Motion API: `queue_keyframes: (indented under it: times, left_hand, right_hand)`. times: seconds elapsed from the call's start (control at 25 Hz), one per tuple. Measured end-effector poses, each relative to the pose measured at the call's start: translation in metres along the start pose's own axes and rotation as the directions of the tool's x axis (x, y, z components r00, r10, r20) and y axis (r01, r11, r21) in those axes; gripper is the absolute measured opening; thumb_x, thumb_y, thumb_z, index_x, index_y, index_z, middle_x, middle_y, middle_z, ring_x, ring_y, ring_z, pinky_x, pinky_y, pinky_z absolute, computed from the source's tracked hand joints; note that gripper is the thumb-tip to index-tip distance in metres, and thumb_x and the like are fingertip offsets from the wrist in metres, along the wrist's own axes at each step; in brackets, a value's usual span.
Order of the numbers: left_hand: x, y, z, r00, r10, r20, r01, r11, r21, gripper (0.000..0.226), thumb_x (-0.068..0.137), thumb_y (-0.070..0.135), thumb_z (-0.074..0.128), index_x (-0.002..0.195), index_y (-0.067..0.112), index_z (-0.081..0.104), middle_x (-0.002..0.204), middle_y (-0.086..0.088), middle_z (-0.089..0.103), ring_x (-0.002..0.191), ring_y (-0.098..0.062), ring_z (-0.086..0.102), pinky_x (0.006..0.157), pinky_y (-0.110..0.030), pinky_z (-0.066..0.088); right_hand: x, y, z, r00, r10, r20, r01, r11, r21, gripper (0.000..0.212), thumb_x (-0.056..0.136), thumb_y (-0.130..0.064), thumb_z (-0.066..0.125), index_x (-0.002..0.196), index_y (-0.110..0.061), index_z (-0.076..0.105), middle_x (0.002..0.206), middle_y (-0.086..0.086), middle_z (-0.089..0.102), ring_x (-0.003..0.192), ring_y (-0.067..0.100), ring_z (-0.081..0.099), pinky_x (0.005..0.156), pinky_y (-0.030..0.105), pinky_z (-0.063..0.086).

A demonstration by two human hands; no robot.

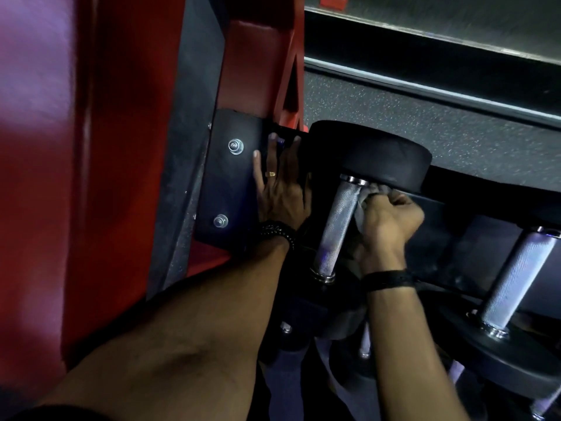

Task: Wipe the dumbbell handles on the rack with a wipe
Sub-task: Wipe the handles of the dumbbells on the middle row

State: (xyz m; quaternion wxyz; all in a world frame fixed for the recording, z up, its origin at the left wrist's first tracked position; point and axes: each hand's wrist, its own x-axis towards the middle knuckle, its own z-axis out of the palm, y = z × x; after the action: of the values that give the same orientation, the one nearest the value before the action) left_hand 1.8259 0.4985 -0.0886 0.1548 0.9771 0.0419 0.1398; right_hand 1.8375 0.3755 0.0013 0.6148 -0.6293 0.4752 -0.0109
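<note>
A black dumbbell with a knurled silver handle (338,221) lies on the rack, its far head (373,153) toward the floor. My right hand (387,221) grips a grey wipe (368,197) and presses it against the right side of that handle near the far head. My left hand (280,180) lies flat with straight fingers on the black rack plate, left of the dumbbell. A second dumbbell handle (513,278) sits to the right, untouched.
A red rack upright (252,56) stands at the left, with a black bolted plate (226,180). Speckled gym floor (425,117) lies beyond the rack. More dumbbells (365,341) show dimly on a lower tier.
</note>
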Motion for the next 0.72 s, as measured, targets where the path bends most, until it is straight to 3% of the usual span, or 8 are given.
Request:
queue_keyframes:
  times: [0.08,0.2,0.32,0.4,0.44,0.56,0.64,0.72]
  left_hand:
    - [0.001,-0.003,0.004,0.999,0.021,-0.05,-0.02,0.999,0.036,0.051,0.097,0.026,0.044,0.141,0.002,0.05,0.147,-0.009,0.052,0.141,-0.038,0.036,0.117,-0.056,0.021]
    - [-0.001,0.004,0.003,0.995,-0.042,-0.091,0.041,0.999,-0.014,0.053,0.095,0.024,0.05,0.143,0.001,0.048,0.149,-0.01,0.049,0.143,-0.035,0.036,0.118,-0.057,0.022]
    - [-0.001,0.006,0.002,0.995,-0.02,-0.101,0.021,1.0,0.011,0.049,0.098,0.023,0.045,0.142,0.003,0.05,0.151,-0.009,0.047,0.144,-0.037,0.033,0.117,-0.058,0.022]
    - [-0.003,0.003,0.002,0.998,0.022,-0.052,-0.022,1.0,0.0,0.05,0.097,0.023,0.043,0.144,0.005,0.048,0.152,-0.009,0.045,0.144,-0.04,0.03,0.119,-0.056,0.014]
    - [-0.003,0.003,0.002,0.999,0.026,-0.041,-0.026,1.0,-0.002,0.051,0.097,0.025,0.043,0.144,0.005,0.048,0.152,-0.009,0.045,0.145,-0.039,0.029,0.12,-0.054,0.011]
    - [-0.002,0.004,0.002,0.996,-0.046,-0.073,0.046,0.999,-0.004,0.052,0.096,0.025,0.047,0.143,0.002,0.049,0.151,-0.008,0.047,0.145,-0.036,0.031,0.12,-0.055,0.016]
    - [-0.002,0.005,0.002,0.995,-0.062,-0.075,0.06,0.998,-0.025,0.053,0.096,0.025,0.048,0.144,0.003,0.048,0.15,-0.008,0.048,0.146,-0.033,0.032,0.12,-0.054,0.017]
    - [-0.002,0.005,0.0,0.999,-0.042,-0.035,0.042,0.999,-0.024,0.056,0.094,0.027,0.047,0.145,0.003,0.047,0.15,-0.009,0.047,0.146,-0.034,0.031,0.12,-0.054,0.016]
  right_hand:
    - [-0.016,0.006,0.0,0.985,-0.132,-0.115,0.128,0.991,-0.042,0.021,0.079,0.007,0.048,0.082,-0.01,0.06,0.061,-0.011,0.05,0.047,-0.004,0.047,0.057,0.009,0.039]
    - [-0.052,0.006,-0.006,0.969,-0.246,0.031,0.246,0.969,-0.011,0.025,0.076,0.008,0.046,0.075,-0.015,0.056,0.053,-0.021,0.042,0.049,-0.002,0.037,0.057,0.02,0.037]
    - [-0.04,-0.008,-0.003,0.964,-0.015,0.265,0.048,0.992,-0.119,0.009,0.061,-0.009,0.059,0.064,-0.017,0.056,0.052,-0.017,0.056,0.058,0.011,0.051,0.058,0.027,0.037]
    - [-0.022,-0.015,-0.007,0.869,0.196,0.454,-0.179,0.98,-0.081,0.037,0.052,-0.013,0.055,0.084,-0.001,0.068,0.081,0.007,0.073,0.074,0.024,0.066,0.061,0.03,0.046]
    - [-0.02,-0.016,-0.012,0.851,0.208,0.483,-0.205,0.977,-0.06,0.039,0.052,-0.012,0.054,0.087,0.001,0.068,0.084,0.014,0.071,0.072,0.026,0.065,0.059,0.029,0.045]
    - [-0.039,-0.003,-0.017,0.95,-0.013,0.313,0.018,1.0,-0.014,0.006,0.063,-0.01,0.053,0.066,-0.015,0.051,0.065,0.007,0.043,0.06,0.018,0.038,0.053,0.03,0.03]
    - [-0.041,0.006,-0.018,0.95,-0.114,0.291,0.13,0.991,-0.038,0.013,0.069,-0.01,0.055,0.065,-0.019,0.047,0.067,0.004,0.037,0.063,0.016,0.034,0.055,0.031,0.03]
    - [-0.03,0.005,-0.022,0.941,-0.097,0.323,0.11,0.994,-0.024,0.016,0.073,-0.011,0.062,0.064,-0.017,0.05,0.067,0.007,0.04,0.063,0.019,0.033,0.052,0.032,0.028]
